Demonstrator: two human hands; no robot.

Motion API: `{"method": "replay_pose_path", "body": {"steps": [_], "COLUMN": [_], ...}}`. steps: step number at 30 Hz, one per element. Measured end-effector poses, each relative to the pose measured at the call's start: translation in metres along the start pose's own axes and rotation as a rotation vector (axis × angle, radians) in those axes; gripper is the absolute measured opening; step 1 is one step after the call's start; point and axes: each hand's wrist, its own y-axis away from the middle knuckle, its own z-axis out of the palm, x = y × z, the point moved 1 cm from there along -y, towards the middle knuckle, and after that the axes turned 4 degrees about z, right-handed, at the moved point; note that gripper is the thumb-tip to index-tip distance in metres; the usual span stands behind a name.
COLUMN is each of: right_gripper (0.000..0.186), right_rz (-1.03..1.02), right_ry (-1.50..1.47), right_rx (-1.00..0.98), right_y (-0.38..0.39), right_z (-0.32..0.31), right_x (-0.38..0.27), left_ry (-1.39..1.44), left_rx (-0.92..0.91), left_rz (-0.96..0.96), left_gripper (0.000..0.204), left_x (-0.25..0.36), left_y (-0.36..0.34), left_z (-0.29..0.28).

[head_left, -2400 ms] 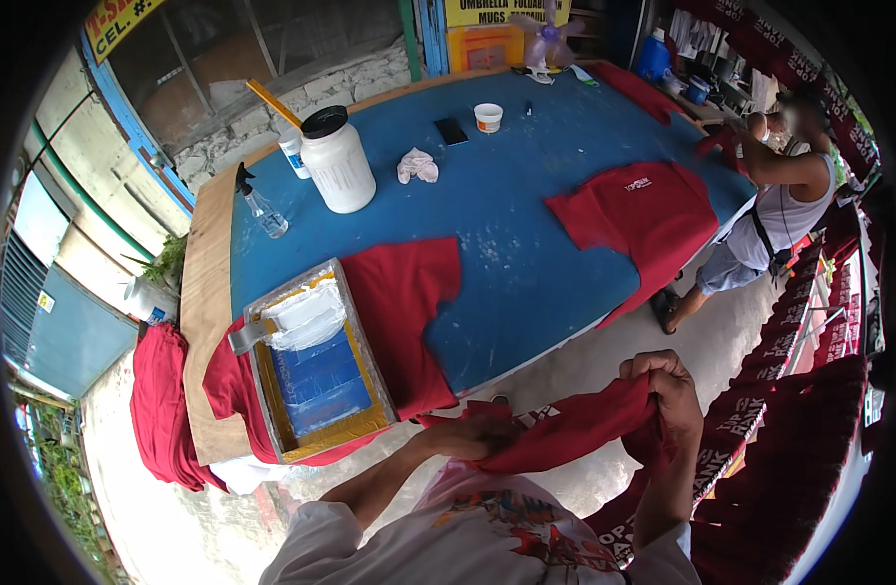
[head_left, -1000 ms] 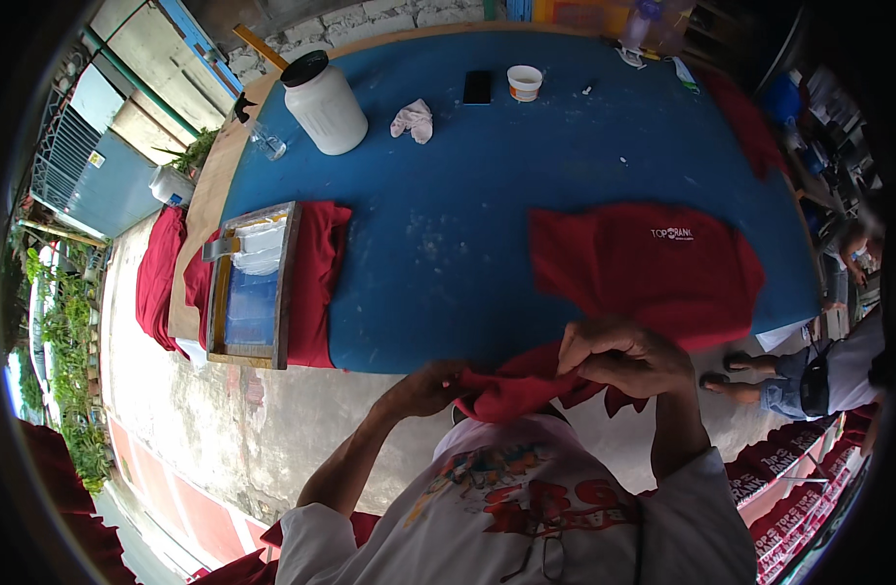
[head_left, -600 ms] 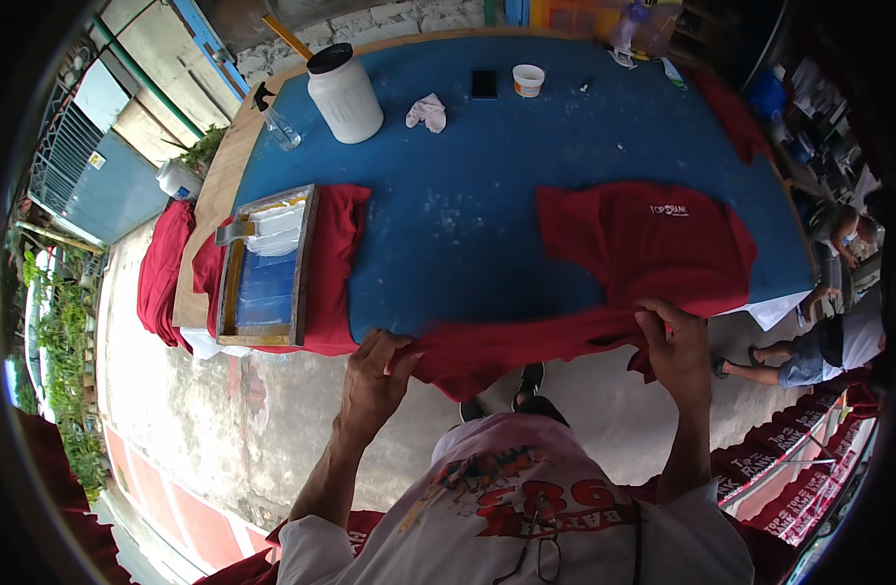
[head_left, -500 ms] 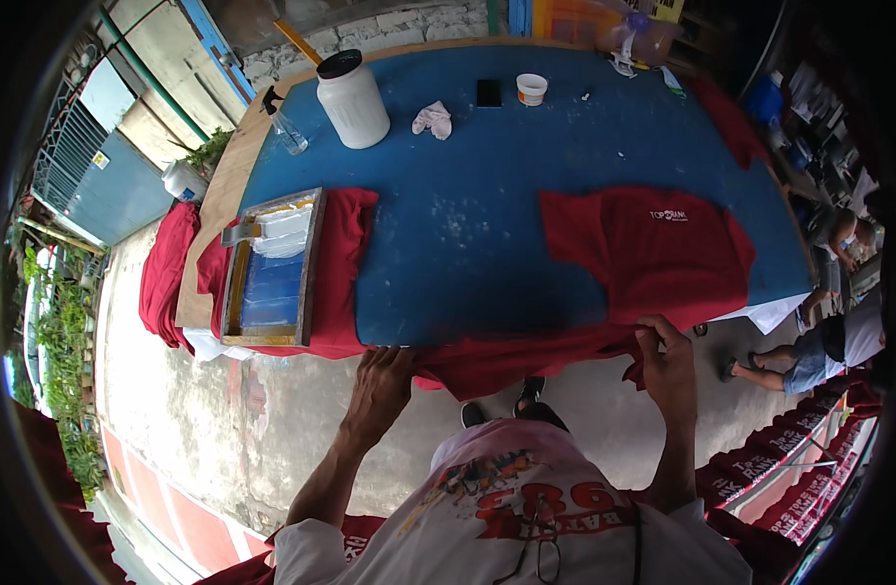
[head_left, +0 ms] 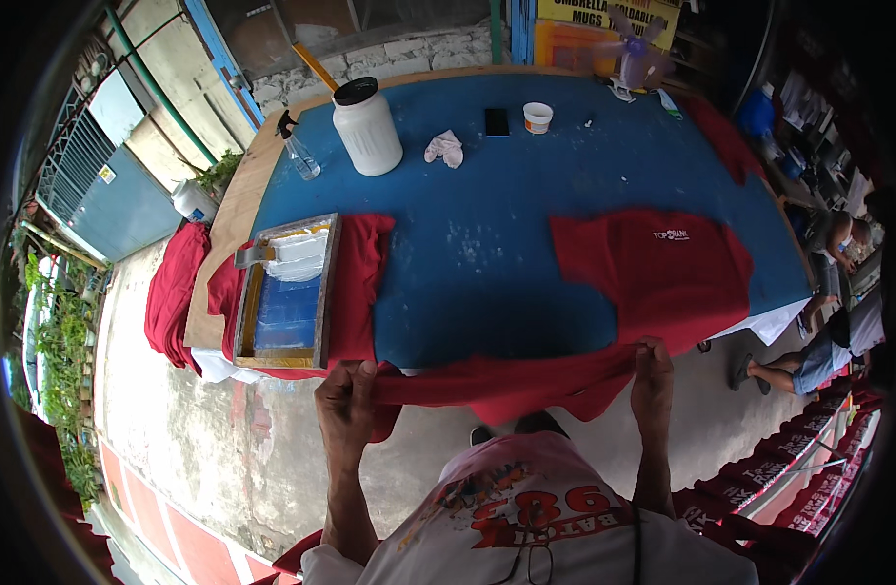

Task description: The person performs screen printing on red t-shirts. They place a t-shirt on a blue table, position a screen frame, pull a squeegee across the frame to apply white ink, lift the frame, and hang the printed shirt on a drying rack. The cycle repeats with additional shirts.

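Note:
A dark red T-shirt (head_left: 506, 383) is stretched taut between my two hands along the table's near edge, its lower part hanging down. My left hand (head_left: 346, 398) is closed on one end, fingers and thumb pinched together. My right hand (head_left: 652, 382) pinches the other end just in front of a printed red T-shirt (head_left: 672, 268) that lies on the blue table (head_left: 467, 195) with a small white print. Left of my left hand, a wooden screen-printing frame (head_left: 323, 292) rests on another red T-shirt (head_left: 365, 278). White ink (head_left: 298, 255) and a squeegee (head_left: 256, 255) are inside it.
Toward the back stand a white jar (head_left: 370, 136) with a black lid, a spray bottle (head_left: 299, 156), a crumpled cloth (head_left: 445, 149), a phone (head_left: 497, 122) and a small tub (head_left: 537, 119). Red cloth (head_left: 178, 297) hangs at the left. People (head_left: 843, 336) are at the right.
My left hand has come away from the table edge, moving left and slightly down. The red T-shirt between my hands is now pulled straighter. The view has tilted up a little.

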Motion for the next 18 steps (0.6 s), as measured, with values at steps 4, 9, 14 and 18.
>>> {"method": "replay_pose_path", "body": {"steps": [4,9,14,18], "right_gripper": [0.022,0.018,0.022,0.025], "right_rz": [-0.31,-0.388,-0.297,-0.396], "right_ry": [-0.011,0.039,0.202,0.345], "right_rx": [0.246,0.249,0.028,-0.005], "right_y": [-0.038,-0.125,-0.253,-0.339], "right_z": [0.018,0.038,0.099,0.183], "right_x": [-0.065,-0.116,-0.084,-0.015], "left_ry": [-0.088,-0.244,-0.352,-0.556], "left_rx": [0.115,-0.013,-0.043,-0.19], "left_rz": [0.272,0.598,0.48,0.265], "left_gripper": [0.028,0.033,0.018,0.018], "left_x": [0.043,0.072,0.009,-0.095], "left_y": [-0.044,-0.131,-0.256,-0.354], "left_z": [-0.011,-0.001,0.051,0.11]}}
